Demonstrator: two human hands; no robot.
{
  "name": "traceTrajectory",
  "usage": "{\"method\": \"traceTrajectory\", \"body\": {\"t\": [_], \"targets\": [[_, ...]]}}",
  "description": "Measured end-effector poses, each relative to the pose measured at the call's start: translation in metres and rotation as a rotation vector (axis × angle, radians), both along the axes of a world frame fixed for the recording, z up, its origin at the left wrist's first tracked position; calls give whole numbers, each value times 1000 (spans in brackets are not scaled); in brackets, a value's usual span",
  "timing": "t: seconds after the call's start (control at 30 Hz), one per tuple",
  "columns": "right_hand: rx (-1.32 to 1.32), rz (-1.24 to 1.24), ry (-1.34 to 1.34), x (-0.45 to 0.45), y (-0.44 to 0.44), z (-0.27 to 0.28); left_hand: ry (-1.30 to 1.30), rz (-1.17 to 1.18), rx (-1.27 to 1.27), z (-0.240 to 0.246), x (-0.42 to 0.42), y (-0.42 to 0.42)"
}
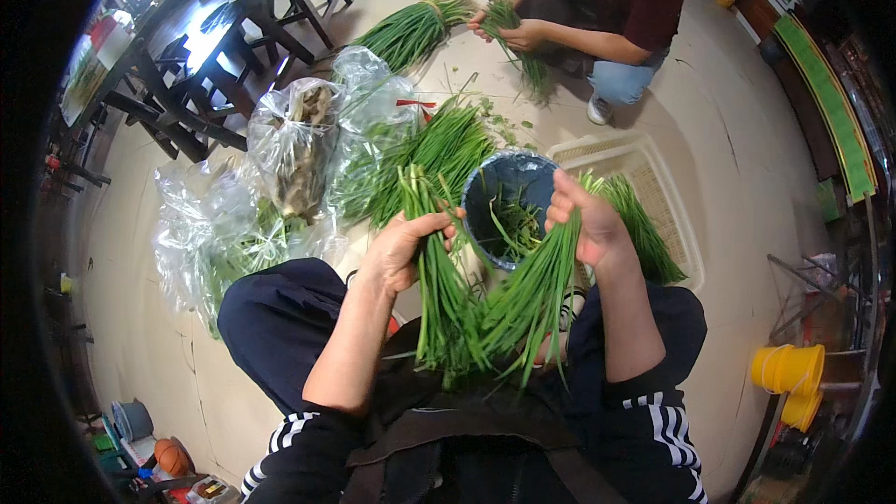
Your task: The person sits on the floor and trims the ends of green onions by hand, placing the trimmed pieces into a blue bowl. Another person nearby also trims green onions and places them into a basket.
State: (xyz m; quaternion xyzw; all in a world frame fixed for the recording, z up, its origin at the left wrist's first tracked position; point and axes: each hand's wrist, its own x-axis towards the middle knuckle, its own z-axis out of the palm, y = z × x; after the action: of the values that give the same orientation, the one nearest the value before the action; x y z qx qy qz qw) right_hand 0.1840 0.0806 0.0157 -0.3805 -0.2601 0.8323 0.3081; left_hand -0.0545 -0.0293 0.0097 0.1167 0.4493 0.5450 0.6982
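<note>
My left hand (406, 245) grips a bunch of long green chives (437, 287) near its pale ends, the green tips hanging towards my lap. Another bunch of chives (535, 280) is held in my right hand (591, 224), its pale ends up beside the thumb. The tips of the two bunches meet above my lap. Between my hands and beyond them stands a round bin with a dark blue liner (483, 171), holding loose green and yellowish scraps (521, 224). A pile of chives (455, 136) lies on the floor past my left hand.
A white plastic basket (689, 238) holds more chives (640, 231) at right. Clear plastic bags of greens (210, 224) and a bag of brownish produce (297, 147) lie at left. Across, a crouching person (630, 28) holds chives near a tied bundle (413, 28). Dark stools (245, 49) stand upper left.
</note>
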Motion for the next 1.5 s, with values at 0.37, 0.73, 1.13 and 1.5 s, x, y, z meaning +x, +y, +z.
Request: {"method": "traceTrajectory", "body": {"t": [0.37,0.73,1.13,1.5], "targets": [[302,251,-326,-33,-34,2,-35,-24,-23,-3,15,3],[244,324,-197,-36,-37,-2,13,-234,-9,-4,27,-3],[307,419,-295,-40,-44,-7,233,-225,88,-12,18,3],[6,233,-54,-39,-42,-15,5,87,304,-14,37,3]]}}
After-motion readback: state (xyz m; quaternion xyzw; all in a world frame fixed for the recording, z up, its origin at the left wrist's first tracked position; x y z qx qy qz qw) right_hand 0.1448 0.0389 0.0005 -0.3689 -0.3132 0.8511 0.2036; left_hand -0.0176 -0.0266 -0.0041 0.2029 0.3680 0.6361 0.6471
